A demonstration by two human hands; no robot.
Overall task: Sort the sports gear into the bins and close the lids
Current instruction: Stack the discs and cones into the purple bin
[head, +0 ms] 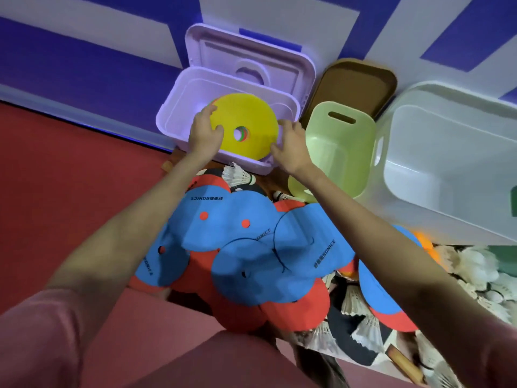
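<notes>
A stack of disc cones with a yellow one on top is tilted over the open lilac bin. My left hand grips the stack's left edge and my right hand holds its right edge. Green and red discs show through the centre hole. The lilac bin's lid leans up against the wall behind it. Below my arms lies a pile of blue and red table-tennis paddles. White shuttlecocks lie scattered around and under them.
A light-green basket stands right of the lilac bin, with a brown lid leaning behind it. A large white bin sits at the far right. Orange balls and more shuttlecocks lie beside it. Red floor spreads to the left.
</notes>
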